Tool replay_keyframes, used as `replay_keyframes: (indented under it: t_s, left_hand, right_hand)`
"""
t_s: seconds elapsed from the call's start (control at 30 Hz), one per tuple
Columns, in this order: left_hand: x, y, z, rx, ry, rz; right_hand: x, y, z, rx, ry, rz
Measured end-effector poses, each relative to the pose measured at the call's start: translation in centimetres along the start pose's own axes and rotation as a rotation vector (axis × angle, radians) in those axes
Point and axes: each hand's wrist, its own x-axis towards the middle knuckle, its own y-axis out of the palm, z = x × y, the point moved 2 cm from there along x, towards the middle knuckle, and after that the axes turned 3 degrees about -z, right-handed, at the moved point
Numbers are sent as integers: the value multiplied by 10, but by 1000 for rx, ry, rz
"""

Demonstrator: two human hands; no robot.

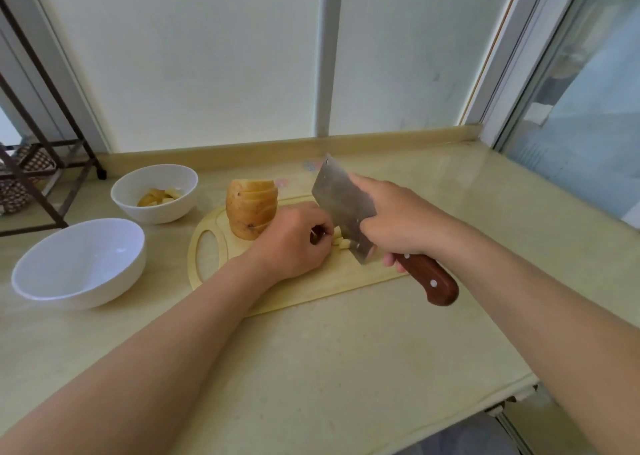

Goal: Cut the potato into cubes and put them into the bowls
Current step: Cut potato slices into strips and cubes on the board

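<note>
Cubes are being cut. Knife (341,209) is gripped by rt hand (398,222); potato strips (341,241) are pinched on board (308,288) by lt hand (294,240). Sliced potato (251,209) stands behind. Next, prob: cubes carried to bowls (154,193).

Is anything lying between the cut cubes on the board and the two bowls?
Partly. The cubes sit beside the cleaver, with the left hand just on their bowl side. The uncut potato stands on the board toward the far bowl. The way to the near bowl looks open past the hand.
</note>
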Motion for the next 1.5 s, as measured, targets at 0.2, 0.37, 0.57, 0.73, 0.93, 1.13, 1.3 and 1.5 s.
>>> replay_keyframes:
  t_s: [0.2, 0.37, 0.57, 0.73, 0.93, 1.13, 1.3, 1.5]
  left_hand:
    - [1, 2, -1, 33, -25, -2]
    - [0, 3, 0, 26, 26, -15]
    - [2, 5, -3, 22, 96, -29]
    - [2, 7, -3, 47, 113, 0]
    - [2, 5, -2, 116, 13, -27]
    - [3, 5, -5, 207, -159, 154]
    - [3, 9, -8, 218, -110, 269]
    - [3, 5, -11, 91, -141, 167]
  right_hand:
    - [-1, -8, -13, 118, 1, -83]
    - [0, -7, -20, 174, -4, -110]
    - [2, -1, -25, 211, -14, -113]
    - [2, 1, -25, 232, -13, -120]
    - [-4, -26, -32, 355, -5, -219]
    - [-5, -43, -79, 564, 103, -240]
    - [-1, -30, -104, 647, 158, -156]
    - [8, -18, -99, 993, 140, -40]
